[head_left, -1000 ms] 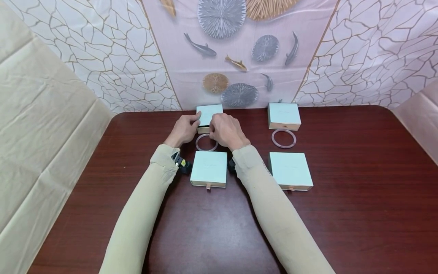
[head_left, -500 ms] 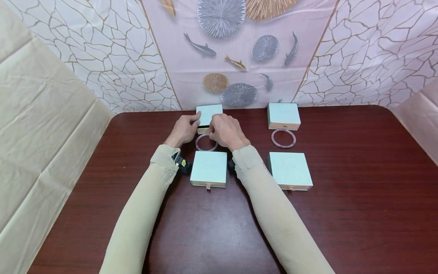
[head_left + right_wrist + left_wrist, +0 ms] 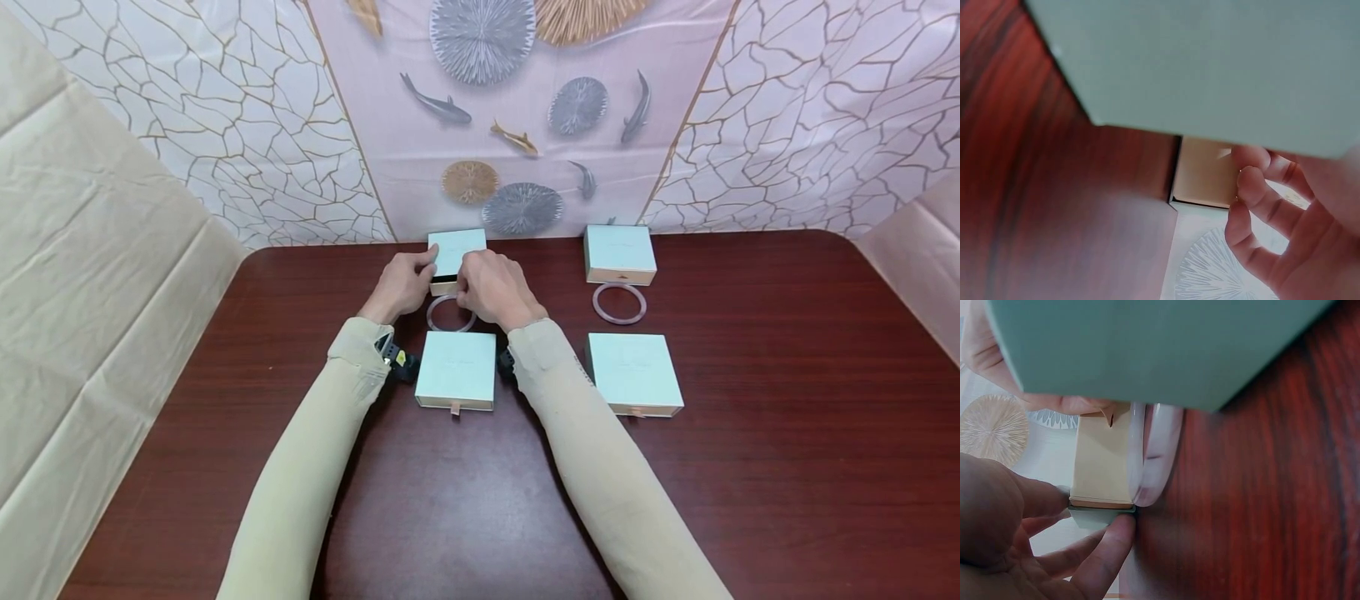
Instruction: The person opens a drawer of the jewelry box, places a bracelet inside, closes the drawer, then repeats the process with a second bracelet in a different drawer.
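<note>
A pale mint drawer box [image 3: 456, 247] lies at the back left of the table, its cream drawer [image 3: 1102, 459] drawn out a little, with a dark gap behind the front. My left hand [image 3: 401, 283] holds the mint sleeve at its left side, thumb on top and fingers along the side. At the drawer's front my right hand [image 3: 495, 287] pinches the small ribbon tab [image 3: 1109, 417] between curled fingers; most of the tab is hidden. A pale lilac bangle [image 3: 1160, 444] lies right before the drawer, partly under the right hand in the head view.
A larger mint drawer box [image 3: 456, 371] with a ribbon tab sits between my forearms. To the right are another small mint box [image 3: 619, 250], a second bangle [image 3: 596, 304] and a larger box [image 3: 636, 371], partly behind my right sleeve. A patterned cloth [image 3: 525, 150] hangs behind the table.
The drawer front has come slightly toward me and the dark gap behind it is a little wider. Both hands keep their hold; the head view has shifted slightly.
</note>
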{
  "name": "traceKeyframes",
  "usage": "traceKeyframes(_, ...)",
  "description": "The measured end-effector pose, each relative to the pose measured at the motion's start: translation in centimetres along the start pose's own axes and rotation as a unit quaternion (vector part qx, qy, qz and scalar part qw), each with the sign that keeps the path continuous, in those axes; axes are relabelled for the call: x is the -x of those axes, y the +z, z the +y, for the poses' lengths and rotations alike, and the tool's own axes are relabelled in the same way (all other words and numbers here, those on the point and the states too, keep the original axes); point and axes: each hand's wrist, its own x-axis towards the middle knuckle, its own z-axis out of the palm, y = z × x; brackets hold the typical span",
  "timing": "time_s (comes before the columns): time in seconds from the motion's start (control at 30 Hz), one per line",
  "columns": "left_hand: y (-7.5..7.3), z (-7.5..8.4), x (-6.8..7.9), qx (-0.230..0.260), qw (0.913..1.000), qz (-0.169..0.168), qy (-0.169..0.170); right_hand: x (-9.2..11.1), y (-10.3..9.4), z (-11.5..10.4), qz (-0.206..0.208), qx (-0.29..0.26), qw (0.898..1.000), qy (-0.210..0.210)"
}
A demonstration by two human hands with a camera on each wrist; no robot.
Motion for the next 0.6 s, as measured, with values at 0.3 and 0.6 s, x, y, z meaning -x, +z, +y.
traceKeyframes(0.3,-0.14,0.17,0.08,0.006,0.9999,-0.007,-0.005,0.24,-0.12,-0.17,-0.005,-0.001,1.000,-0.002)
traceKeyframes(0.6,-0.16,0.26,0.07,0.005,0.9999,-0.013,-0.009,0.38,-0.17,-0.23,-0.005,0.001,1.000,-0.001)
